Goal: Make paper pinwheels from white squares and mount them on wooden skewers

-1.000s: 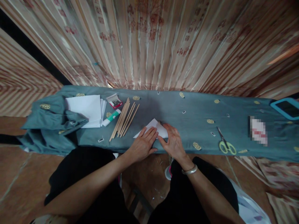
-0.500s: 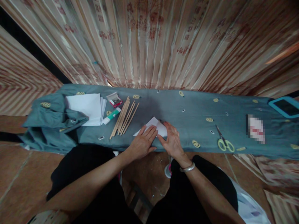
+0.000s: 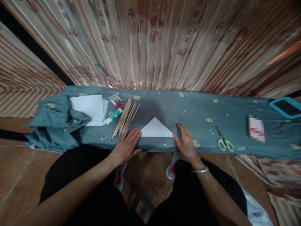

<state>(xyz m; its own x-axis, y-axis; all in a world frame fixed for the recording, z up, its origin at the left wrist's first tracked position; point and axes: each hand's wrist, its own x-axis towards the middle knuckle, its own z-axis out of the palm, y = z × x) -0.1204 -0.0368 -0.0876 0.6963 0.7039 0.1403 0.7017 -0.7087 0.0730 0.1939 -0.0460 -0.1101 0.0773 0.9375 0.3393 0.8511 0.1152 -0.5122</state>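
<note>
While fingers (image 3: 134, 135) are extended, hands (image 3: 125, 147) (image 3: 187, 145) touch triangular paper (image 3: 155, 129).

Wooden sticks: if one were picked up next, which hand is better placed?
Probably the left hand: it lies close to the near ends of the wooden sticks, while the right hand is beyond the white paper triangle, at its right corner.

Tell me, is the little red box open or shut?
Open: small pieces show inside the red box, and its pale flap is turned back.
</note>
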